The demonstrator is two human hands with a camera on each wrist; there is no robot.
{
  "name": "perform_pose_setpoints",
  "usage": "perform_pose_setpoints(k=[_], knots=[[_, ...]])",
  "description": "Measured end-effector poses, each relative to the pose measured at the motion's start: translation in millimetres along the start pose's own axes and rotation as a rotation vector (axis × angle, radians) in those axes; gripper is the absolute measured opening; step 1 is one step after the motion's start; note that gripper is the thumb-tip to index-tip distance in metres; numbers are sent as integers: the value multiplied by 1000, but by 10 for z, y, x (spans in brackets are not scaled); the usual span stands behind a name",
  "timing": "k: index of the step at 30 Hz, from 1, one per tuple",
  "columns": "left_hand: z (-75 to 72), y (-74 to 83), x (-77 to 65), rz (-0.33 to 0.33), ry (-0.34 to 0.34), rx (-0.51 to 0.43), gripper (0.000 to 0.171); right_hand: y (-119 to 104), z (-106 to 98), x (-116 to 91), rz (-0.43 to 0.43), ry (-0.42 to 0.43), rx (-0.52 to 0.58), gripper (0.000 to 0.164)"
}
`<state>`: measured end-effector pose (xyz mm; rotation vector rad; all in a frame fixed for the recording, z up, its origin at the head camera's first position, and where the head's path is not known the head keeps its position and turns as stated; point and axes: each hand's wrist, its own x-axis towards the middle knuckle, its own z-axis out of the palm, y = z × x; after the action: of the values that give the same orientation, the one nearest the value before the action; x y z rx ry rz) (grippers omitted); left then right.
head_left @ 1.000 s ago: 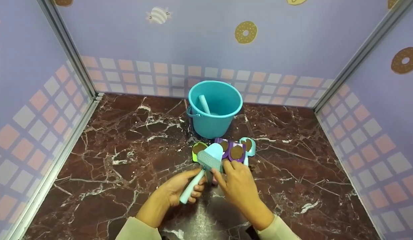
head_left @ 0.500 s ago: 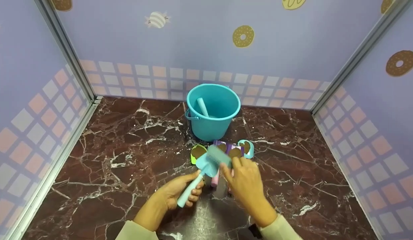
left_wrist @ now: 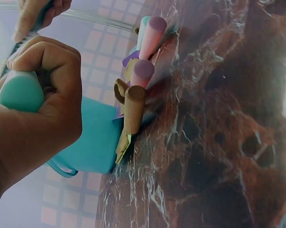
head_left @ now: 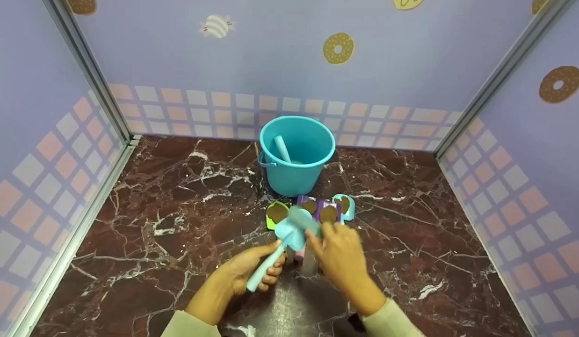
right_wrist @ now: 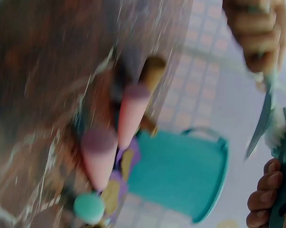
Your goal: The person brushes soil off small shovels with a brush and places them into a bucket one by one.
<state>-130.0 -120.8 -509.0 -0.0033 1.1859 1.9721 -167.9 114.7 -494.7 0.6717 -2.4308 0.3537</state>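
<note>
Trowel [head_left: 291, 238] brushing seems the step in hand; the left hand [head_left: 242, 269] grips it, the right hand [head_left: 342, 255] grasps the brush [head_left: 302, 221]; another stroke probably calls for steadiness.

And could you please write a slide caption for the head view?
Left hand grips a blue trowel, right hand a brush at its blade, bucket behind.

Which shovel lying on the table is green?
The lime-green shovel, farthest left of them in the head view; the purple shovels and light-blue shovel lie to its right.
</note>
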Motion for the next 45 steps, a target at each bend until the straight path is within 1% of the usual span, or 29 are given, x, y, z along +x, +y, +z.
perform_pose_setpoints(k=[4,6,14,21,25,28,30,34,37,40,42,45], knots=[[-26,-32,-13,-13,-21,18,47,211,65,44,94,38,-37,42],[-40,-38,-19,-11,-24,14,47,261,79,44,115,46,-41,42],[-62,-18,-23,1,-22,-28,48,263,97,25,123,59,-7,42],[-64,-8,-17,4,5,-39,47,252,71,23,136,46,-5,42],[-70,32,-25,11,12,-39,46,253,63,10,150,30,-1,41],[-81,91,-30,23,21,-32,47,264,68,-12,162,21,2,40],[-84,152,-35,33,33,-22,48,271,72,-25,172,17,0,41],[-66,360,-4,77,98,-18,48,288,90,-73,185,5,3,42],[-41,559,49,108,159,-9,47,284,100,-111,189,-6,11,41],[-19,760,111,126,209,9,49,280,112,-135,197,-16,13,41],[-13,903,157,140,239,25,50,274,114,-144,206,-26,15,41],[-15,1135,211,163,302,65,51,268,112,-146,217,-38,21,41]])
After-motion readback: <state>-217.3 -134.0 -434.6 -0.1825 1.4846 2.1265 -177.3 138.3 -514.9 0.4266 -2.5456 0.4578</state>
